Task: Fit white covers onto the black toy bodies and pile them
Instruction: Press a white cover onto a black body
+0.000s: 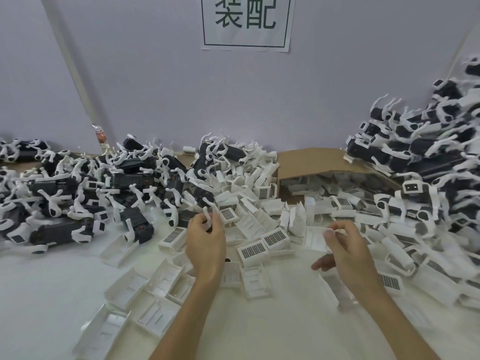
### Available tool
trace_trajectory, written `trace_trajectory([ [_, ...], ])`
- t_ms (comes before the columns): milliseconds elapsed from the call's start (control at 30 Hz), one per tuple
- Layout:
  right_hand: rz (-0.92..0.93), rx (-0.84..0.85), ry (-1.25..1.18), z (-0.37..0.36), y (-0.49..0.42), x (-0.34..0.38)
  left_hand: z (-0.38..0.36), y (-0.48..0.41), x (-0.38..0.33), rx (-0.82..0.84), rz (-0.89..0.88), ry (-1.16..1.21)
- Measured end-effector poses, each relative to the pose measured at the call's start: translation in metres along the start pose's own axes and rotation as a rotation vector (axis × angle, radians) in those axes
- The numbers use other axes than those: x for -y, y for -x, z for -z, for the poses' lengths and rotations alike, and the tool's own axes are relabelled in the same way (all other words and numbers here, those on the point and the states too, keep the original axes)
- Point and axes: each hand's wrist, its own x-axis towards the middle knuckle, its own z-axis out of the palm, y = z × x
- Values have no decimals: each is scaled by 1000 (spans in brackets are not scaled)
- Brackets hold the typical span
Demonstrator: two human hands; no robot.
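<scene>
My left hand (pixel 206 241) grips a black toy body (pixel 210 219) by its white legs; most of the body is hidden behind my fingers. To the right, my right hand (pixel 344 245) pinches a white cover (pixel 315 239) by its edge, hollow side facing me. The two hands are apart, above the white table. Loose white covers (pixel 262 224) lie heaped between and beyond my hands. Uncovered black toy bodies (pixel 85 185) with white legs form a pile at the left.
A tall stack of covered toys (pixel 426 162) rises at the right against the wall. An open cardboard box (pixel 319 165) lies on its side at the back, spilling covers. More covers (pixel 145 294) lie near the front left. A paper sign (pixel 245 22) hangs on the wall.
</scene>
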Motion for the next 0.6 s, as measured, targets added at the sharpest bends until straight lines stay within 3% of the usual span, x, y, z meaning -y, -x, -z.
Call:
trace_trajectory([
  [100, -91, 57, -170, 0, 0, 5, 3, 2, -6, -58, 44, 109],
  [233, -136, 144, -290, 1, 0, 7, 5, 8, -14, -113, -94, 102],
  [600, -80, 233, -271, -1, 3, 8, 2, 11, -14, -341, -307, 16],
])
